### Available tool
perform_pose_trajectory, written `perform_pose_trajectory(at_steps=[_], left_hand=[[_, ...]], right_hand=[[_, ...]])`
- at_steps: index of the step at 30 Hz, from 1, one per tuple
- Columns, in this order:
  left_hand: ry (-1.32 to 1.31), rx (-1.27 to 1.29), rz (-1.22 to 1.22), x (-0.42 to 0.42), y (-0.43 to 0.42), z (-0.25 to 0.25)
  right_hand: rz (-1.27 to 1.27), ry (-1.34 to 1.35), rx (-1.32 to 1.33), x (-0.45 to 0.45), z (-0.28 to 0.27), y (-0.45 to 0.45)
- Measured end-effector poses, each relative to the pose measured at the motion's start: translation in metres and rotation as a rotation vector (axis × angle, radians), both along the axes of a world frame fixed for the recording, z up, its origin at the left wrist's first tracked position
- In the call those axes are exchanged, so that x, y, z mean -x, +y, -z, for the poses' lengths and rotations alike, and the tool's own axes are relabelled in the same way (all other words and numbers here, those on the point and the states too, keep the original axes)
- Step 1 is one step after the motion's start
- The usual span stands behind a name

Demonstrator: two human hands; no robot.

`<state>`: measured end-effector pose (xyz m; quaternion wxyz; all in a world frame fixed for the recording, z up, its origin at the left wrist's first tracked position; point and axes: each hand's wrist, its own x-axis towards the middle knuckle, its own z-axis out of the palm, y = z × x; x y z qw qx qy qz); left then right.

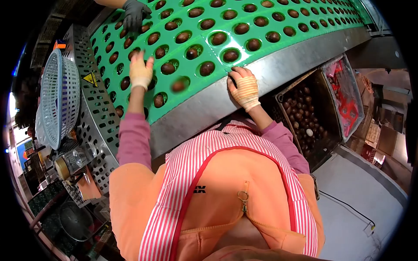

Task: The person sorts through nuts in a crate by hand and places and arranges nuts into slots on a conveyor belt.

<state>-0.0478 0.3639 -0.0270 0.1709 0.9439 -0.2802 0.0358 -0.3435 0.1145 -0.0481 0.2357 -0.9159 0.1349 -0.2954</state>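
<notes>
A green tray belt (196,91) with rows of oval pockets holds dark brown egg-like items (207,68). My left hand (141,71), in a pale glove with bare fingertips, is over the belt's left part, fingers apart, with no item visible in it. One brown item (179,85) to its right is blurred over a pocket. At the belt's near side, my right hand (244,87), gloved alike, rests on the metal edge (278,63) with its fingers curled; whether it holds anything is hidden.
A co-worker's dark-gloved hand (135,16) reaches over the belt at the upper left. A blue basket (60,98) stands left of a perforated metal panel (98,117). At right are a crate (326,87) of brown items and a bin with red contents (346,100).
</notes>
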Motion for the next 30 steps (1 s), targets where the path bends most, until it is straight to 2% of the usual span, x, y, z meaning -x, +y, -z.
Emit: perform_pose_trajectory(at_steps=[2,3,5,6,7,8,10,11,12,14,16,17,18,20,21,22,24,28,30], left_hand=[[0.095,-0.160,-0.096,0.067,-0.006,-0.037],[0.200,-0.398,-0.175,0.086,-0.006,-0.046],[0.300,-0.551,-0.216,0.115,0.003,-0.053],[0.426,-0.679,-0.311,0.127,-0.001,-0.065],[0.390,-0.650,-0.295,0.133,0.010,-0.052],[0.355,-0.619,-0.276,0.135,0.028,-0.032],[0.309,-0.262,0.021,0.131,0.053,-0.013],[0.327,-0.061,0.069,0.134,0.058,-0.013],[0.342,-0.001,0.095,0.131,0.066,-0.005],[0.228,-0.115,0.193,0.131,0.065,-0.006],[0.069,-0.051,0.190,0.136,0.050,-0.001],[0.037,-0.024,0.220,0.143,0.034,-0.003],[0.000,0.001,0.241,0.148,0.018,-0.008],[0.062,-0.096,0.274,0.155,-0.007,-0.004],[0.010,-0.244,0.275,0.151,-0.014,0.004],[-0.009,-0.248,0.274,0.141,-0.018,0.007],[0.038,-0.241,0.024,0.144,-0.030,0.011],[0.130,-0.319,-0.294,0.170,-0.061,-0.015],[0.150,-0.283,-0.205,0.164,-0.045,0.000]], right_hand=[[-0.008,-0.007,-0.029,0.001,0.000,-0.001],[-0.015,-0.026,-0.042,0.002,0.001,-0.001],[-0.046,-0.061,-0.103,0.004,0.002,-0.006],[-0.070,-0.077,-0.150,0.006,0.001,-0.010],[-0.093,-0.091,-0.197,0.009,-0.002,-0.012],[-0.090,-0.066,-0.364,0.017,-0.007,-0.018],[-0.067,-0.009,-0.694,0.047,-0.021,-0.035],[-0.013,-0.095,-0.815,0.066,-0.022,-0.048],[0.064,-0.119,-0.745,0.089,-0.024,-0.069],[0.341,-0.160,-0.695,0.138,-0.017,-0.119],[0.612,-0.234,-0.764,0.196,-0.001,-0.174],[0.766,-0.182,-0.656,0.224,0.003,-0.194],[0.898,0.037,-0.557,0.250,-0.001,-0.207],[0.951,0.235,-0.610,0.289,0.022,-0.225],[0.869,0.250,-0.717,0.304,0.038,-0.224],[0.817,0.353,-0.743,0.314,0.050,-0.220],[0.681,0.550,-0.838,0.325,0.080,-0.211],[0.595,0.911,-0.639,0.311,0.125,-0.182],[0.576,1.086,-0.432,0.296,0.116,-0.166]])
